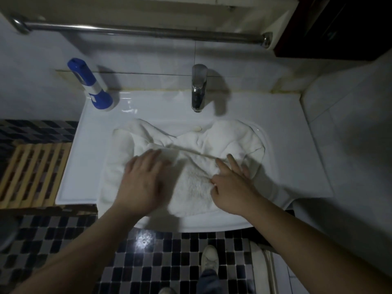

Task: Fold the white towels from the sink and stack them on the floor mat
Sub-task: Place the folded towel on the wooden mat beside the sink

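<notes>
Inside sink (91,145), crumpled white towels (195,183).

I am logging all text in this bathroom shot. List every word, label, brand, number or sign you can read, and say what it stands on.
No text here can be read.
Blue and white bottle, on the back left corner of the sink: pale marks on its blue parts, too blurred to read.
Chrome faucet, white towels, white shoe: no print visible.
</notes>
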{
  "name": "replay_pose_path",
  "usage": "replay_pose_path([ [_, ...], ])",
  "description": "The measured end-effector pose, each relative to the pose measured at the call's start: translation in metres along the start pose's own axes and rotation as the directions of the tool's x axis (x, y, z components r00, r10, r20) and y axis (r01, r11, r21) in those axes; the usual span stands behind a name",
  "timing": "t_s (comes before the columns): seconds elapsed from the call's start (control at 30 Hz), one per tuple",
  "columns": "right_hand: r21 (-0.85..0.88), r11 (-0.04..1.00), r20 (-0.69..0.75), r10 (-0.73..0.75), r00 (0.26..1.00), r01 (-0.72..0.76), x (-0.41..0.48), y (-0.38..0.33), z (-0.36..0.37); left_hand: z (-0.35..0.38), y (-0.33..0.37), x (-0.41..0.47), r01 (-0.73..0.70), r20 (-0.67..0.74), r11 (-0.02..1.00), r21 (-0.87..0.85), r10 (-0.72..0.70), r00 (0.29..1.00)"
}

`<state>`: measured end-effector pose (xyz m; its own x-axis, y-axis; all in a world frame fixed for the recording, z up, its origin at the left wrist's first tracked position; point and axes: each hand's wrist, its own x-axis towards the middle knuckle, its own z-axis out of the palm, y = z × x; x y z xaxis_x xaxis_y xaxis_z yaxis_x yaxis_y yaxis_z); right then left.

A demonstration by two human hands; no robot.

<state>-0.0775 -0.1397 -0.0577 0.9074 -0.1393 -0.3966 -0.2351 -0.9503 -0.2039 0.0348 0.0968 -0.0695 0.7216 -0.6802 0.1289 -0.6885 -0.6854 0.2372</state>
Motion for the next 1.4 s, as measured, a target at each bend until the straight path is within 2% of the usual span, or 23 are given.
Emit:
replay_pose_path([
  [0.07, 0.028, 0.998, -0.075, -0.057, 0.996, 0.059, 0.014, -0.011, 0.0, 0.01, 0.007, 0.012, -0.109, 0.137, 0.992, 0.07, 0.099, 0.986],
  [0.13, 0.113, 0.992, -0.021, -0.054, 0.998, 0.056, 0.024, -0.014, 0.012, 0.022, 0.008, 0.012, -0.101, 0.283, 0.986, 0.132, 0.06, 0.957],
  [0.2, 0.137, 0.99, 0.074, -0.028, 0.997, 0.018, 0.023, -0.011, 0.029, 0.03, 0.007, 0.0, -0.033, 0.372, 0.99, 0.136, -0.02, 0.928],
  [0.37, 0.15, 0.986, 0.117, -0.085, 0.989, 0.067, -0.003, -0.004, 0.049, 0.037, 0.012, -0.04, 0.083, 0.383, 0.995, 0.062, -0.101, 0.918],
  [0.47, 0.292, 0.955, 0.134, -0.088, 0.987, 0.046, -0.005, 0.0, 0.049, 0.04, 0.012, -0.041, 0.141, 0.376, 0.99, 0.023, -0.14, 0.916],
  [0.53, 0.472, 0.88, 0.124, -0.015, 0.992, -0.046, 0.003, 0.006, 0.05, 0.039, 0.012, -0.038, 0.196, 0.341, 0.979, -0.05, -0.168, 0.925],
  [0.6, 0.596, 0.781, 0.121, 0.146, 0.982, -0.189, 0.009, 0.017, 0.052, 0.034, 0.015, -0.032, 0.333, 0.29, 0.932, -0.143, -0.282, 0.914],
  [0.67, 0.682, 0.655, 0.206, 0.256, 0.944, -0.326, 0.011, 0.026, 0.054, 0.028, 0.016, -0.029, 0.568, 0.321, 0.792, -0.224, -0.491, 0.81],
  [0.7, 0.728, 0.588, 0.252, 0.249, 0.935, -0.353, 0.012, 0.029, 0.054, 0.027, 0.015, -0.027, 0.658, 0.361, 0.711, -0.249, -0.562, 0.744],
  [0.73, 0.77, 0.537, 0.267, 0.22, 0.938, -0.345, 0.014, 0.03, 0.053, 0.025, 0.014, -0.024, 0.692, 0.397, 0.68, -0.243, -0.581, 0.711],
  [0.77, 0.79, 0.519, 0.265, 0.192, 0.945, -0.326, 0.017, 0.03, 0.053, 0.025, 0.011, -0.022, 0.683, 0.426, 0.698, -0.216, -0.562, 0.709],
  [0.83, 0.791, 0.551, 0.22, 0.147, 0.964, -0.265, 0.021, 0.031, 0.051, 0.025, 0.005, -0.014, 0.656, 0.479, 0.744, -0.13, -0.532, 0.698],
  [0.93, 0.772, 0.608, 0.17, 0.08, 0.982, -0.183, 0.026, 0.033, 0.052, 0.021, 0.003, -0.008, 0.691, 0.495, 0.704, -0.161, -0.548, 0.674],
  [1.03, 0.741, 0.658, 0.15, 0.029, 0.988, -0.132, 0.025, 0.034, 0.052, 0.014, 0.014, -0.011, 0.701, 0.452, 0.674, -0.231, -0.564, 0.691],
  [1.1, 0.729, 0.681, 0.085, 0.012, 0.996, -0.07, 0.019, 0.032, 0.051, 0.012, 0.021, -0.018, 0.7, 0.411, 0.651, -0.294, -0.575, 0.707],
  [1.17, 0.663, 0.749, -0.016, -0.016, 1.0, 0.023, 0.012, 0.033, 0.046, 0.006, 0.031, -0.027, 0.697, 0.368, 0.619, -0.361, -0.592, 0.717],
  [1.27, 0.522, 0.838, -0.149, -0.096, 0.984, 0.161, 0.007, 0.033, 0.028, -0.002, 0.042, -0.039, 0.701, 0.304, 0.554, -0.448, -0.644, 0.703],
  [1.4, 0.409, 0.863, -0.27, -0.195, 0.943, 0.296, 0.008, 0.025, -0.011, -0.017, 0.048, -0.045, 0.674, 0.176, 0.487, -0.556, -0.723, 0.668],
])
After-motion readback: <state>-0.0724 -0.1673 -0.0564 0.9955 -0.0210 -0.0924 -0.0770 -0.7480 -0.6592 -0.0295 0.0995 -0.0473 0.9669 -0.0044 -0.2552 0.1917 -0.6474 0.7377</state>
